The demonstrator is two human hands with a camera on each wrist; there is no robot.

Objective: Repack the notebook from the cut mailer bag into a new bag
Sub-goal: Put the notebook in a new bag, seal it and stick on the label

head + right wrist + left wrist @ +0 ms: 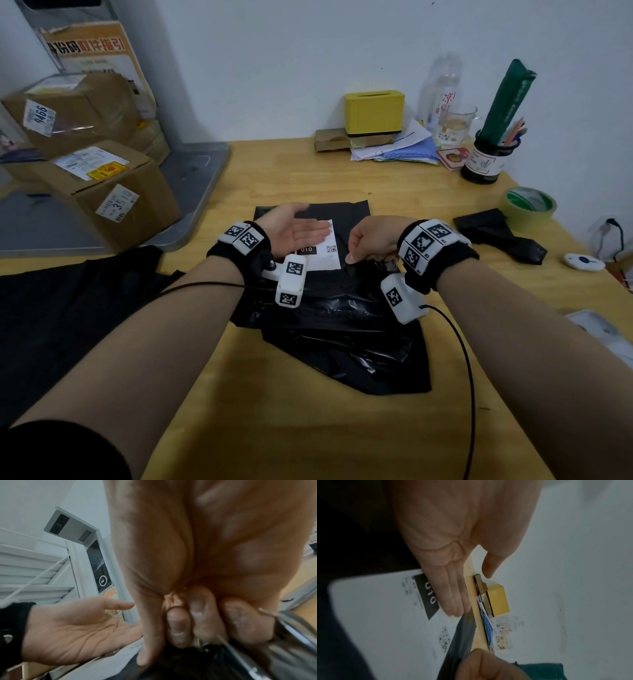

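Observation:
A black mailer bag (346, 214) with a white label (325, 262) lies flat on the wooden table (308, 435). Crumpled black plastic (342, 342) overlaps its near end. My left hand (298, 229) hovers over the label (376, 608), palm up and fingers straight, holding nothing. My right hand (370, 240) is curled, and its thumb and fingertips pinch the bag's raised edge (462, 635) beside the label. In the right wrist view something shiny (291, 628) sits by the curled fingers (199, 615); I cannot tell what it is. No notebook shows.
More folded black bags (496, 236) and a green tape roll (529, 207) lie to the right. A yellow box (374, 111), papers, a glass and a pen pot (484, 164) line the back wall. Cardboard parcels (102, 192) stand at the left.

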